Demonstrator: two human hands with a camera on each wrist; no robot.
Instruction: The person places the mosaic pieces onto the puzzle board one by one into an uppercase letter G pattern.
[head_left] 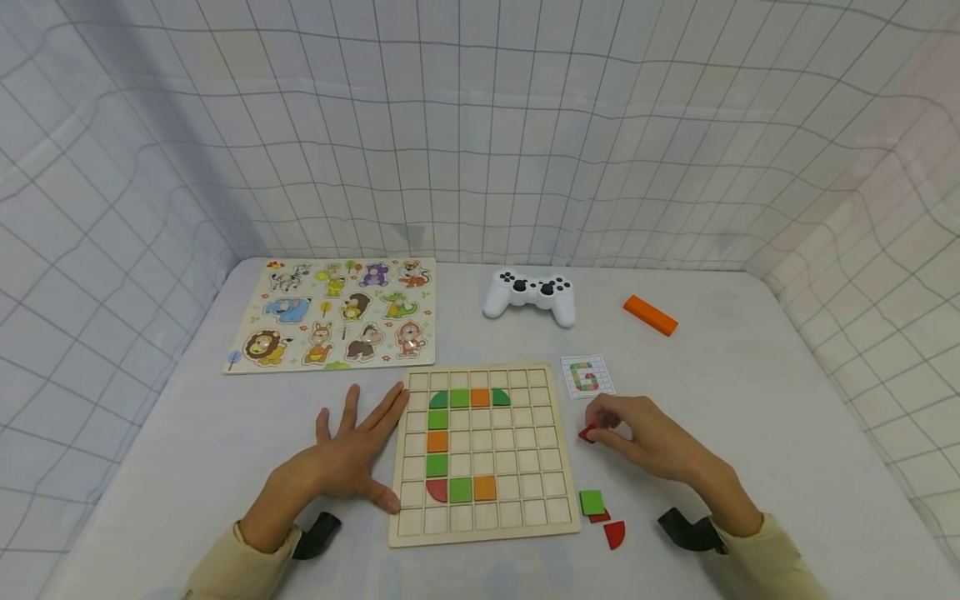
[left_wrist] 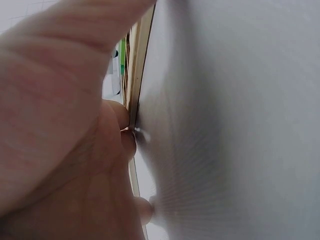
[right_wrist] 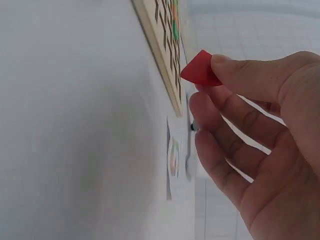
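Note:
A wooden grid board lies in the middle of the table, with green, orange and red tiles set in a partial ring of its cells. My left hand rests at the board's left edge, fingers spread, thumb and fingertips touching the frame. Just right of the board, my right hand pinches a red quarter-circle tile between thumb and fingers, held above the table. A pattern card showing a coloured G lies beyond that hand. Nearer me are a green square tile, partly covering a red one, and a red quarter-circle tile.
An animal puzzle board lies at the back left, close to the grid board. Behind the grid board sits a white game controller. An orange bar lies at the back right. Gridded cloth walls enclose the table's back and sides.

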